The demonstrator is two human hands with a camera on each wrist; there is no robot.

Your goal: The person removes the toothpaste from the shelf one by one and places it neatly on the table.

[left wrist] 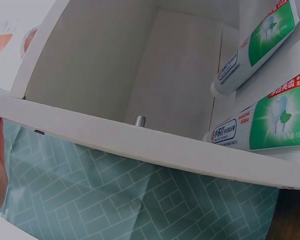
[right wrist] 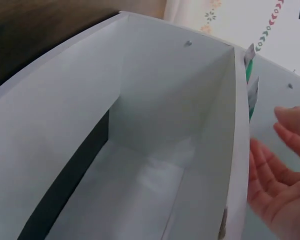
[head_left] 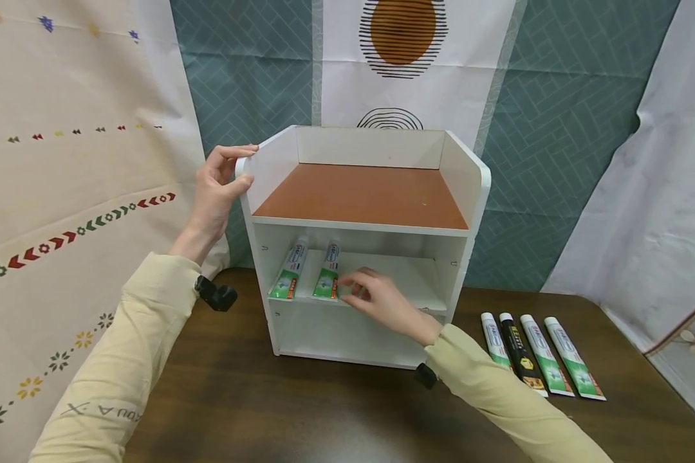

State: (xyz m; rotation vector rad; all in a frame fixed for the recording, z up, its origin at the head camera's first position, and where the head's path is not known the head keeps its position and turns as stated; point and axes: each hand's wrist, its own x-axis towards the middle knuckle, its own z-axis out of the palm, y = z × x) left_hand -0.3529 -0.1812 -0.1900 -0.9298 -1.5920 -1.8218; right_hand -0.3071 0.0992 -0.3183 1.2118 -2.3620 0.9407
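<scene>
Even, bright indoor light fell from above; a soft glare patch showed on the dark brown wooden table (head_left: pixel 324 444). Head view bowed at edges; wrist views were close and slightly soft.

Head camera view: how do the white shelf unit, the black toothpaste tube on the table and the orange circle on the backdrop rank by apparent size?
1. white shelf unit, clearly largest.
2. orange circle, though cut off by the frame's top.
3. black toothpaste tube, smallest.
The circle hangs farther back, so true sizes may differ.

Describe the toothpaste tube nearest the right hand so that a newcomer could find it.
On the brown table stands a white shelf unit. Two toothpaste tubes lie on its middle shelf; it is the right-hand tube, with the right hand just beside it, unlike the left tube.
</scene>
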